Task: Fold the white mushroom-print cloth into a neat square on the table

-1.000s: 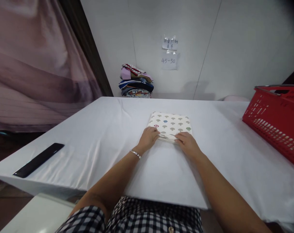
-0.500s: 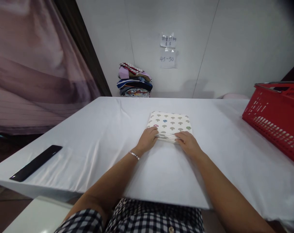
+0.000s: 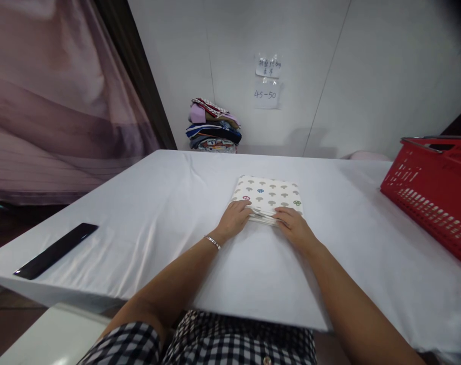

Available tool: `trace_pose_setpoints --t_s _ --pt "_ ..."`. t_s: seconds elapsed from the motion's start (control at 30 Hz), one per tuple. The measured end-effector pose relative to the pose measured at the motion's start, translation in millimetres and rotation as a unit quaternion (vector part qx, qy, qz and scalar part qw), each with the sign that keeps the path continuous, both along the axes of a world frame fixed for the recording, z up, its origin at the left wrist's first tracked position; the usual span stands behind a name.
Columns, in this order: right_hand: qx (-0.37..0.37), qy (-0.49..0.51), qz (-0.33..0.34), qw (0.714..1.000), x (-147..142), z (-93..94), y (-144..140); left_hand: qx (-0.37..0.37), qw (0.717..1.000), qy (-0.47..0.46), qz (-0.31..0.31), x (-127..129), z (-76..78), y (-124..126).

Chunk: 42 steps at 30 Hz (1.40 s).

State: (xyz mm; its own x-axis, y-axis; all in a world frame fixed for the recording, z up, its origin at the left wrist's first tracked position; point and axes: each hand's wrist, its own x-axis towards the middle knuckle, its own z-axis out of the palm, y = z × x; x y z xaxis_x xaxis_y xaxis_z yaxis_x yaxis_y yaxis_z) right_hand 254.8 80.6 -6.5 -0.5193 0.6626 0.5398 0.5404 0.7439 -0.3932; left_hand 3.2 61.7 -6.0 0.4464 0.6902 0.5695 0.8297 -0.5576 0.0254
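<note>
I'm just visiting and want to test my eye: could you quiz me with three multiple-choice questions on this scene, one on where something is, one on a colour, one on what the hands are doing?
1. Where does the pile of folded clothes sit?
A. in the basket
B. at the wall beyond the table's far edge
C. on the person's lap

2. What colour is the basket?
A. red
B. blue
C. green

3. What are both hands doing?
A. hanging in the air
B. resting on the folded patterned cloth's near edge
C. holding the black bar

Answers:
1 B: the pile of folded clothes stands against the wall.
2 A: the basket is red.
3 B: the left hand and right hand touch the folded patterned cloth.
</note>
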Motion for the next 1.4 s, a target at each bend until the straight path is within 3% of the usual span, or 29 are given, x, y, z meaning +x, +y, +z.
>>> trace_pose_setpoints --t_s 0.63,0.87,1.07,1.4 --pt "-0.014 -0.024 -0.008 1.0 -1 -3.9 3 -0.036 0.999 -0.024 -0.031 0 2.5 -4" --pt "-0.039 -0.014 -0.028 0.999 -3 -3.3 0 -0.038 0.998 -0.042 -0.003 2 -2.6 -4" --pt "-0.028 -0.017 0.005 0.999 -4 -3.2 3 -0.048 0.999 -0.022 -0.003 3 -2.3 -6" --pt "-0.047 0.0 0.007 0.999 -4 -4.5 3 -0.045 0.998 -0.046 0.015 -34 6.3 -11"
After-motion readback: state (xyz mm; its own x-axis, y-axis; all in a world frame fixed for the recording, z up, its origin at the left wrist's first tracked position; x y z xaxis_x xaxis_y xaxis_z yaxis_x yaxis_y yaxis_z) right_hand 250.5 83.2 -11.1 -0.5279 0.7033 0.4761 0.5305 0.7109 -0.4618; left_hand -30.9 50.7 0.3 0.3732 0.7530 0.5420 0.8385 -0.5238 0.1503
